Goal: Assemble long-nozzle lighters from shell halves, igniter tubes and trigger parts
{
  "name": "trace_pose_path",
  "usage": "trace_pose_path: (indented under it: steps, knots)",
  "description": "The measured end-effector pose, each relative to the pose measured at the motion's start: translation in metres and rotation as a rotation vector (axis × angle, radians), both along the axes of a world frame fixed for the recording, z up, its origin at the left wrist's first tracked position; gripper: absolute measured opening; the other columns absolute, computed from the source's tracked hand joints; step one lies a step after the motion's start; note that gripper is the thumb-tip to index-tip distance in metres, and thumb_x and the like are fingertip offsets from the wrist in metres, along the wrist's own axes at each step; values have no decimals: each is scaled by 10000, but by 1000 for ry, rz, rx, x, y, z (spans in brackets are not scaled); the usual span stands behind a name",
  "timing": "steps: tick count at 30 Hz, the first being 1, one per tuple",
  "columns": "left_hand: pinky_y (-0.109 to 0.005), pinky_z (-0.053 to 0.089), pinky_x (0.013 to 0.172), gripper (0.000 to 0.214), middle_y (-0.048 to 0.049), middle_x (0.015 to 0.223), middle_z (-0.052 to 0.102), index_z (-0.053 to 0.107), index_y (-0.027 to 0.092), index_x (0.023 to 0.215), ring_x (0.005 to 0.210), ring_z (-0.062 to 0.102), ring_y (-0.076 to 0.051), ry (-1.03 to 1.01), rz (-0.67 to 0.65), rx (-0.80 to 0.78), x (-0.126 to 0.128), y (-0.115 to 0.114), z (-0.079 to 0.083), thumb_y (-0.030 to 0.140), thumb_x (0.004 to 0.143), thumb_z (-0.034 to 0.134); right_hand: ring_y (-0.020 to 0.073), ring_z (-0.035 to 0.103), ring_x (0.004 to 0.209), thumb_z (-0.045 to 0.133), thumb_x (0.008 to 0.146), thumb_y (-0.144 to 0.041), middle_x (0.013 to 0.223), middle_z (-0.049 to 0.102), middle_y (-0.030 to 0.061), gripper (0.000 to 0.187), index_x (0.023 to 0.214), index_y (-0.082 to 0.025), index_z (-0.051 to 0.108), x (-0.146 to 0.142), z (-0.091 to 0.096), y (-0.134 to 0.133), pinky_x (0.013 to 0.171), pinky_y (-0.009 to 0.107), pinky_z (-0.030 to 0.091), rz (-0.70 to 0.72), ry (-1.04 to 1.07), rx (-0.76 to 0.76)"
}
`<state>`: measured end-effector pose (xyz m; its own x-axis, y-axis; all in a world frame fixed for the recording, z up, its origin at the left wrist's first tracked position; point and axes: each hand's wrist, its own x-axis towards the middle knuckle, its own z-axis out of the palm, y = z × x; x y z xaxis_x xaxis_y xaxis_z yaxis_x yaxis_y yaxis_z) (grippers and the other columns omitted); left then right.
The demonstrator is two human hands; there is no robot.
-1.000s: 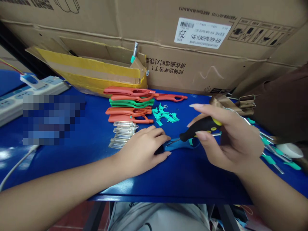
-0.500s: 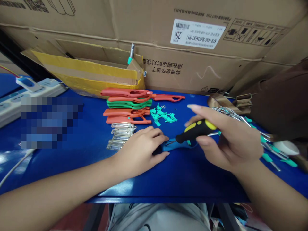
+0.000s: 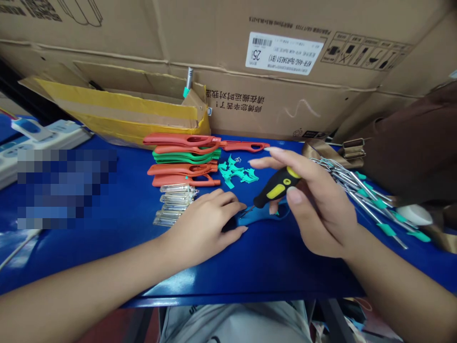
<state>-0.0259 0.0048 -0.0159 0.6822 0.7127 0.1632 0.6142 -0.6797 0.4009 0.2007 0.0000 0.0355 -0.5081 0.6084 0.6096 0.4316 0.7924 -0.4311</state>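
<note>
My right hand (image 3: 317, 205) is shut around a black and yellow screwdriver handle (image 3: 278, 186), which tilts up with its tip pointing down and left. The tip is close to blue-handled scissors (image 3: 260, 215), and I cannot tell if it touches them. My left hand (image 3: 203, 228) lies over the scissors' near end and holds them flat on the blue table top (image 3: 89, 267). Just beyond my left hand are several clear plastic tubes (image 3: 173, 206). Part of the scissors is hidden under my fingers.
Stacked orange and green plastic handles (image 3: 182, 159) and teal plastic scraps (image 3: 237, 174) lie ahead. Metal rods with teal tips (image 3: 367, 197) lie at right. A power strip (image 3: 46, 136) sits at left, beside a blurred patch (image 3: 66, 188). Cardboard boxes (image 3: 285, 107) wall the back.
My right hand has turned the screwdriver more upright and moved left. The left hand stays on the scissors. The whole scene has shifted slightly left and down as my head moved.
</note>
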Motion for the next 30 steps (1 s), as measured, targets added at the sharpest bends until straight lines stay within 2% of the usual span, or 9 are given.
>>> trace_pose_path:
  steps: [2, 6, 11, 13, 18, 22, 24, 28, 30]
  knots:
    - [-437, 531, 901, 288, -63, 1077, 650, 650, 187, 1172, 1030, 597, -265, 4, 3, -1, 0, 0, 0, 375, 955, 634, 194, 710, 898, 503, 1001, -199, 1225, 692, 84, 446, 1445, -242, 486, -1, 0, 1, 742, 336, 607, 28, 24, 3]
    - [-432, 532, 877, 299, -66, 1100, 644, 637, 195, 1203, 1029, 593, -265, 2, -8, 1, 0, -1, 1, 365, 957, 626, 200, 704, 838, 687, 925, -260, 950, 741, 41, 364, 1277, -224, 603, -1, 4, 3, 711, 305, 587, -35, -39, 257]
    - [-435, 531, 869, 297, -71, 1082, 644, 643, 190, 1183, 1005, 592, -266, -2, -11, -1, 1, 0, 2, 371, 947, 636, 216, 717, 970, 438, 1017, -221, 1259, 691, 102, 477, 1495, -229, 429, 0, 4, -1, 792, 356, 608, -29, -39, 60]
    - [-436, 530, 881, 279, -72, 1076, 646, 653, 188, 1167, 1007, 594, -265, -5, -9, -3, 1, 0, 2, 358, 946, 637, 202, 722, 923, 474, 1012, -221, 1213, 710, 90, 452, 1463, -233, 461, -1, 4, -2, 762, 333, 608, -27, -21, 48]
    - [-437, 529, 899, 275, -75, 1090, 647, 658, 198, 1192, 1019, 593, -264, -17, -10, -1, 1, 0, 1, 322, 948, 633, 185, 720, 773, 697, 932, -341, 913, 759, 39, 277, 1174, -214, 650, -2, 8, 0, 692, 278, 587, -109, -77, 278]
    - [-432, 527, 903, 266, -79, 1096, 646, 659, 192, 1180, 1032, 592, -265, -4, -11, -11, 0, 0, 1, 340, 962, 617, 212, 718, 1016, 490, 1026, -279, 1231, 712, 103, 421, 1441, -210, 483, -1, 5, -2, 779, 312, 610, -16, -44, 93]
    - [-431, 526, 908, 257, -77, 1100, 647, 660, 193, 1168, 1040, 591, -265, 1, -12, -17, 0, 0, 1, 346, 968, 608, 205, 722, 1011, 455, 1023, -233, 1283, 689, 103, 469, 1491, -224, 420, -2, 4, -4, 759, 311, 618, 18, -26, 12]
    - [-434, 525, 913, 255, -80, 1107, 649, 657, 198, 1175, 1035, 593, -263, -13, -14, -16, 1, 0, 1, 337, 967, 610, 176, 743, 825, 657, 951, -264, 1096, 763, 51, 375, 1315, -236, 572, -3, 6, -5, 733, 276, 613, -98, -79, 187]
    - [-439, 525, 916, 267, -83, 1113, 649, 649, 196, 1193, 1039, 593, -265, -13, -13, -16, 1, 0, 2, 332, 966, 613, 189, 748, 846, 654, 958, -295, 1072, 771, 54, 352, 1297, -228, 591, -2, 6, -4, 746, 282, 613, -124, -79, 242]
